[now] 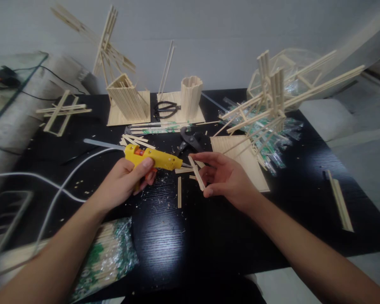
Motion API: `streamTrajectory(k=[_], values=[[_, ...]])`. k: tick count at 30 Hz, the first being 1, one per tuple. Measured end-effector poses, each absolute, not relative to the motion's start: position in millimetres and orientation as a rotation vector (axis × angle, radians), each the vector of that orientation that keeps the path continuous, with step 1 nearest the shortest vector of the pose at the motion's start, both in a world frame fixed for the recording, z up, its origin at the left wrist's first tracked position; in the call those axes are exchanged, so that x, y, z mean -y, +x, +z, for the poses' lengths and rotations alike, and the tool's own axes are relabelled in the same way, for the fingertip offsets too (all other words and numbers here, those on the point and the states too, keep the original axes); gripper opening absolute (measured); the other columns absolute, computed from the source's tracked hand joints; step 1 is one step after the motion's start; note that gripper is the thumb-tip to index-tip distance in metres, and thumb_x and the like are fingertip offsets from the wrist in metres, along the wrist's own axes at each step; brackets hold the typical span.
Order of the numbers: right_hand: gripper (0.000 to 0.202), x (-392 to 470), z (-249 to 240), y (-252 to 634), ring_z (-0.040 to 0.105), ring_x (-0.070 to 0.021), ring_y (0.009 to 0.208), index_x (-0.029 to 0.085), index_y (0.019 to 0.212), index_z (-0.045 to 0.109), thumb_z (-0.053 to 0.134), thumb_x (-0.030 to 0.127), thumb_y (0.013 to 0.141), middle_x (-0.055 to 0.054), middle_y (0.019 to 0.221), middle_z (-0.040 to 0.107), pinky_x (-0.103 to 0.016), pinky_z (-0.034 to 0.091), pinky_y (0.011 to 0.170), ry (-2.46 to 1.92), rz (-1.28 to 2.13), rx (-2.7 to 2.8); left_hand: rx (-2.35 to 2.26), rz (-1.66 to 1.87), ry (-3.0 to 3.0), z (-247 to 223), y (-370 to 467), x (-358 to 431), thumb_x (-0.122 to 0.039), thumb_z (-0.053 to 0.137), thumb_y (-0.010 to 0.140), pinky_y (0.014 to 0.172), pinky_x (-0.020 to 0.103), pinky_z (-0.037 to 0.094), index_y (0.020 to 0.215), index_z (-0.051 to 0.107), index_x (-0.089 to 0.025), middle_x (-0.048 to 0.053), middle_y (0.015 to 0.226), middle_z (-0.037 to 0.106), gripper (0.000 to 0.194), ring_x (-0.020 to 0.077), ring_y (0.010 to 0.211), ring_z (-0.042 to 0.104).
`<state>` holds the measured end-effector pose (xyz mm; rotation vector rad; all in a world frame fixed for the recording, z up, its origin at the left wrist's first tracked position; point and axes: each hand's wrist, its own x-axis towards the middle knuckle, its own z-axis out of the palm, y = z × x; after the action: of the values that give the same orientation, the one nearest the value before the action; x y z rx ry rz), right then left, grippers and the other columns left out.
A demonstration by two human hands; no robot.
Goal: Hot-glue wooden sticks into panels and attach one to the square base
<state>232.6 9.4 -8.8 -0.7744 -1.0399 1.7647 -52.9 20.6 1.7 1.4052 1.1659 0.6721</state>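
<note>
My left hand (136, 173) is wrapped round the handle of a yellow glue gun (156, 158), whose nozzle points right. A long translucent glue stick (103, 145) sticks out of its back. Between the thumb and fingers of my right hand (224, 177) is a short strip of wooden sticks (197, 174), held at a slant. The nozzle tip is close to this strip; whether they touch I cannot tell. Below lie a short pair of sticks (179, 192) and more cut pieces, partly hidden by my hands.
Black pliers (190, 141) lie beyond the glue gun. Stick towers (191, 97) (128, 101) stand on wooden boards at the back, with black-handled scissors (167, 109) between. A large stick frame (272, 101) rises at right. A white cord (60, 188) crosses the left side; a bag of sticks (107, 253) lies in front.
</note>
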Motion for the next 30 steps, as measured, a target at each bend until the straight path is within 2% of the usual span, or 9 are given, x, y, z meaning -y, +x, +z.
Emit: streamTrajectory(k=[10, 19, 23, 26, 30], values=[[0.068, -9, -9, 234, 0.069, -0.0124, 0.078, 0.031, 0.109, 0.079, 0.105, 0.017, 0.048, -0.001, 0.133, 0.074, -0.026, 0.062, 0.065, -0.790, 1.759, 1.044, -1.201, 0.702, 1.391, 2, -53, -22, -0.072, 0.056, 0.095, 0.041, 0.024, 0.033, 0.068, 0.059, -0.019, 0.004, 0.066, 0.059, 0.059, 0.0111, 0.049, 0.047], [0.070, -9, -9, 235, 0.068, -0.0130, 0.078, 0.032, 0.110, 0.078, 0.105, 0.018, 0.048, -0.001, 0.131, 0.074, -0.027, 0.060, 0.065, -0.765, 1.755, 1.052, -1.281, 0.725, 1.410, 7, -48, -24, -0.073, 0.055, 0.095, 0.045, 0.023, 0.037, 0.069, 0.061, -0.017, 0.001, 0.060, 0.056, 0.062, 0.0099, 0.048, 0.047], [0.072, -9, -5, 239, 0.069, -0.0150, 0.080, 0.032, 0.112, 0.076, 0.106, 0.021, 0.048, -0.002, 0.132, 0.074, -0.030, 0.061, 0.067, -0.810, 1.694, 1.079, -1.460, 0.801, 1.482, 6, -49, -27, -0.070, 0.060, 0.093, 0.053, 0.027, 0.043, 0.087, 0.073, -0.015, 0.003, 0.063, 0.063, 0.056, 0.0156, 0.057, 0.056], [0.072, -9, -3, 242, 0.069, -0.0151, 0.081, 0.033, 0.113, 0.076, 0.105, 0.019, 0.049, -0.002, 0.132, 0.074, -0.030, 0.060, 0.067, -0.831, 1.623, 1.136, -1.773, 0.855, 1.615, 4, -53, -32, -0.066, 0.067, 0.089, 0.061, 0.030, 0.045, 0.091, 0.074, -0.016, 0.004, 0.071, 0.066, 0.051, 0.0202, 0.069, 0.060], [0.070, -7, -4, 239, 0.070, -0.0158, 0.085, 0.031, 0.116, 0.075, 0.104, 0.020, 0.053, -0.004, 0.131, 0.074, -0.031, 0.060, 0.071, -0.887, 1.528, 1.306, -1.915, 0.690, 1.951, 2, -63, -39, -0.051, 0.064, 0.091, 0.081, 0.037, 0.050, 0.106, 0.071, -0.017, 0.009, 0.097, 0.066, 0.038, 0.0277, 0.089, 0.064]])
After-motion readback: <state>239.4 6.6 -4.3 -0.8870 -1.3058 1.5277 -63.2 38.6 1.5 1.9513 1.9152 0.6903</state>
